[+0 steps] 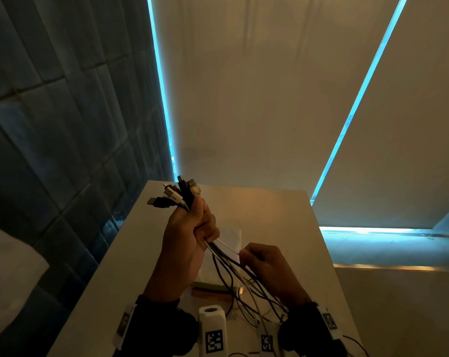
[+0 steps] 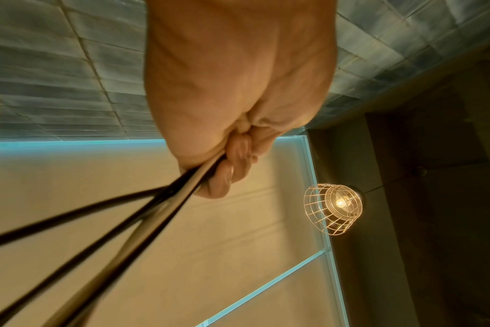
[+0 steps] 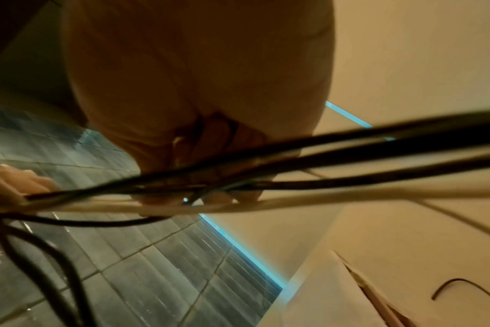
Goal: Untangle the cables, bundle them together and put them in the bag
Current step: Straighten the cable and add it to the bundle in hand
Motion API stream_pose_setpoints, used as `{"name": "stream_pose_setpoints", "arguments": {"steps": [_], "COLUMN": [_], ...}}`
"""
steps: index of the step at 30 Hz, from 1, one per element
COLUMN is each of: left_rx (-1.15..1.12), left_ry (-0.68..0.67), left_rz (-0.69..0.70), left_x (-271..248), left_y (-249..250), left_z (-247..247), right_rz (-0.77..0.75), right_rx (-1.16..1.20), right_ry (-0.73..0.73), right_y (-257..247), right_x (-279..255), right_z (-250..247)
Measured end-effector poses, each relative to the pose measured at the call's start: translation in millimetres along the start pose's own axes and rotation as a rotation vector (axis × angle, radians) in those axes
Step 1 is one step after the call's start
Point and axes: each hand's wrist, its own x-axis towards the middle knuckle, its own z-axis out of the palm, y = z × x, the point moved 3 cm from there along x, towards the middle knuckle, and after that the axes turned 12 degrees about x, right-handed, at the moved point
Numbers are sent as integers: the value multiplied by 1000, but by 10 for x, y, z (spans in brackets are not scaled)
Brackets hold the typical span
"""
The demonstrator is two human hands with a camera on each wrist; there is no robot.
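A pale, rectangular, smooth-topped table [image 1: 282, 217] is seen from above, set against a dark tiled wall. On its top a flat, clear plastic bag [image 1: 231, 235] is laid, partly hidden. Near the front edge, loose ends of thin black and white cables [image 1: 246, 310] are draped across the surface.

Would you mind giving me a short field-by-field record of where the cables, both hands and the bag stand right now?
left hand: raised above the table, gripping the cables just below their plugs
plugs: fanned out above the fist, black and white
right hand: lower, pinching the strands below the left fist
loose ends: trailing down toward the wrists
bag: apparently the pale flat item on the table behind the hands; cables not in it
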Motion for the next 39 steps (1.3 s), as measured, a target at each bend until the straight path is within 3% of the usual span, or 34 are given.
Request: {"name": "stream_pose_setpoints", "arguments": {"steps": [21,24,26,28,30,32,34,36,39], "left_rx": [-93,-95,-114,-118,-142,-169,-153,-120,-139], "left_ry": [-7,-4,-28,-59,-107,-172,-225,-244,-168], "left_rz": [54,17,-28,-50,-53,-54,-59,-61,-55], "left_x": [-35,-29,-31,-40,-52,-69,-81,-94,-94], "left_y": [269,255,242,233,211,196,166,168,184], "left_z": [-190,-209,-192,-145,-59,50,150,200,128], "right_rz": [88,168,322,322,114,-62,-55,-52,-34], "right_rx": [-164,-310,-488,-634,-511,-328,-290,-175,84], "right_ry": [63,-22,-130,-105,74,41,-137,-281,-267], "right_y": [717,805,795,564,85,-479,-779,-732,-535], "right_x": [-118,-244,-288,-262,-200,-192,-164,-156,-208], "right_z": [-215,-347,-460,-588,-630,-413,-91,184,214]}}
